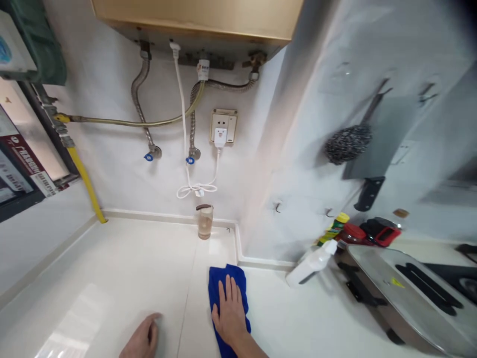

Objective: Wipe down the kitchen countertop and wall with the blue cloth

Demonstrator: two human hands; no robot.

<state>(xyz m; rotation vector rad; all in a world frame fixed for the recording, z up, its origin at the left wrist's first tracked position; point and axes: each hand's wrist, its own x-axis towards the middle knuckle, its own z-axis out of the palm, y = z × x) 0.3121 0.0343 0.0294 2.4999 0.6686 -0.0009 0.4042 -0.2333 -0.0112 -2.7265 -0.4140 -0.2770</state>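
Observation:
A blue cloth (223,278) lies flat on the white countertop (122,268), close to the inner wall corner. My right hand (229,311) presses on top of it, palm down, fingers together and stretched toward the wall. My left hand (143,338) rests on the bare counter at the bottom edge of view, fingers curled loosely, holding nothing. A glass cup (204,221) with brownish liquid and a dark lid stands against the back wall, beyond the cloth.
A white spray bottle (311,263) stands right of the cloth. Behind it are a yellow-capped bottle (335,226), a red-lidded jar (352,233) and a steel pot lid (406,293). A cleaver (376,149) and scrubber (348,143) hang on the right wall. Pipes, a socket (222,127) and a yellow gas pipe (85,181) line the back wall.

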